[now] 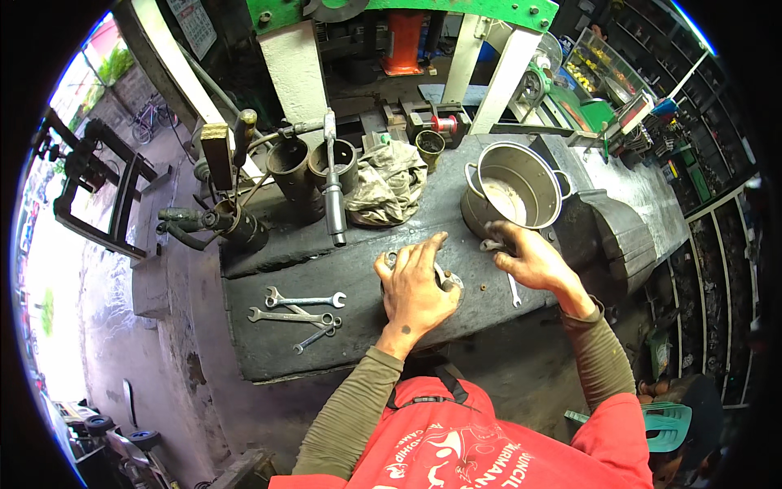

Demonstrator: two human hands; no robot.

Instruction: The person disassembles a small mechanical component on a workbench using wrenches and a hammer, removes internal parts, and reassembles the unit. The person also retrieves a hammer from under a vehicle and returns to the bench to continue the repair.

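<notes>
My left hand (415,289) grips a metal part (448,279) on the dark bench from above, its fingers covering much of it. My right hand (525,261), just below the pot, holds a small silvery metal piece (491,244), partly hidden by the fingers. A little brass fitting (483,288) lies between my hands, and a single wrench (516,295) lies under my right hand. Several combination wrenches (283,317) are grouped at the bench's left. A two-handled steel pot (514,204) stands behind my right hand.
Metal cylinders (289,175), a long socket tool (334,213), a crumpled rag (383,187) and a small can (429,145) line the bench's back. An oily container with tools (244,235) is at left. A green-and-white frame (290,77) rises behind. A teal stool (668,424) stands lower right.
</notes>
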